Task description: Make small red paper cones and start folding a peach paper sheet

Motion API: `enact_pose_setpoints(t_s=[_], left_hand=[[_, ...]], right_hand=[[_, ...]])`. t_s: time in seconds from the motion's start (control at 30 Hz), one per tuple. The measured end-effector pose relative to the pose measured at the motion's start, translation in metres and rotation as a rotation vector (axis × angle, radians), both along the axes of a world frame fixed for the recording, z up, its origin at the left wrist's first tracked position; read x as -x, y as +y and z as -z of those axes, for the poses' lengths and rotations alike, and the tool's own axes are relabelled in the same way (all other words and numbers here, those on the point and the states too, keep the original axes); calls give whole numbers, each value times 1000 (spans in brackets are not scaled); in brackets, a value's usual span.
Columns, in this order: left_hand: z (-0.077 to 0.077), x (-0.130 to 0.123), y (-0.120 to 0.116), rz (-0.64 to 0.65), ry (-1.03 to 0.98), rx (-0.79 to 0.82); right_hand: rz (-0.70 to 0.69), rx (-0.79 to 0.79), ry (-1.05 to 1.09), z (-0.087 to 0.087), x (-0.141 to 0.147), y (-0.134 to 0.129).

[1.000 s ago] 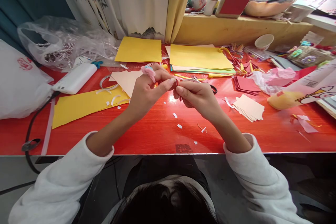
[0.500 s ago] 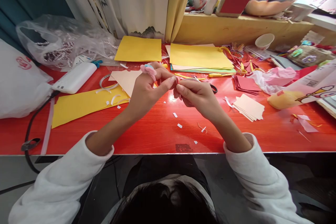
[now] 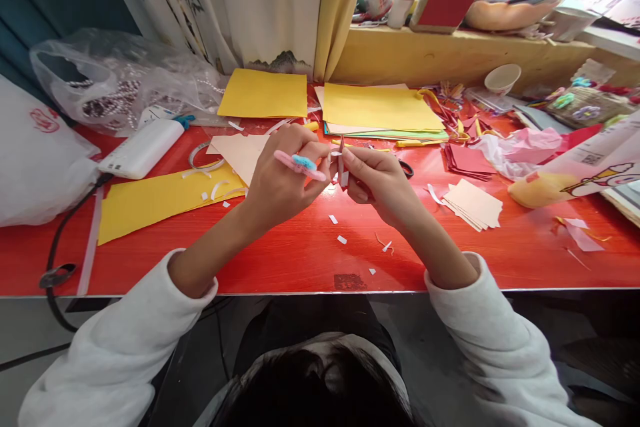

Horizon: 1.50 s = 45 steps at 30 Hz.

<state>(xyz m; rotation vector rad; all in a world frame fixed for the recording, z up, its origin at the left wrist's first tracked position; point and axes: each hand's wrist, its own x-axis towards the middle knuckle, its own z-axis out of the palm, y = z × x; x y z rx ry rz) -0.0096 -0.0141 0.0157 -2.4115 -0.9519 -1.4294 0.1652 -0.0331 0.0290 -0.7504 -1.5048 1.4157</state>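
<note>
My right hand (image 3: 380,177) pinches a small folded red paper piece (image 3: 342,147) with white strips on it, held just above the table. Close against it, my left hand (image 3: 287,173) is closed at thumb and forefinger on a thin white strip (image 3: 336,153) that curls away from the red paper. A pink and blue fuzzy ring (image 3: 300,165) sits on a finger of my left hand. Behind my right hand, a black scissors handle (image 3: 407,169) shows; the rest is mostly hidden.
White scraps (image 3: 341,239) dot the red table (image 3: 290,260). Yellow sheets (image 3: 383,107) lie at the back, more yellow paper (image 3: 165,200) at left beside a tape roll (image 3: 205,155). To the right are red squares (image 3: 467,161), pale squares (image 3: 473,205) and a plastic-wrapped item (image 3: 580,163).
My left hand has turned, bringing its back and the fuzzy ring into fuller view and lower. The red paper now stands upright in my right hand, with a white strip lifted off it.
</note>
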Motion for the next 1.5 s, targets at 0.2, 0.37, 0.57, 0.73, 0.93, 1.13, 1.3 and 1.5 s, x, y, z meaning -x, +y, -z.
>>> enact_pose_setpoints(t_s=[0.2, 0.37, 0.57, 0.73, 0.93, 1.13, 1.3, 1.5], left_hand=[[1, 1, -1, 26, -8, 1], [-4, 1, -2, 39, -47, 7], [-8, 1, -3, 66, -26, 53], [-4, -1, -6, 94, 12, -8], [-2, -3, -13, 56, 134, -131], [-2, -6, -14, 32, 174, -343], [-4, -8, -16, 56, 211, -384], [-2, -7, -19, 104, 250, -389]], right_hand=[[-15, 85, 32, -1, -2, 1], [-70, 142, 71, -2, -2, 0], [-148, 181, 84, -1, -5, 2], [-134, 197, 156, 0, -6, 4], [-3, 168, 196, -3, -7, 4], [56, 138, 183, -2, -8, 6], [103, 102, 147, 0, -10, 9], [141, 69, 151, 1, -13, 12]])
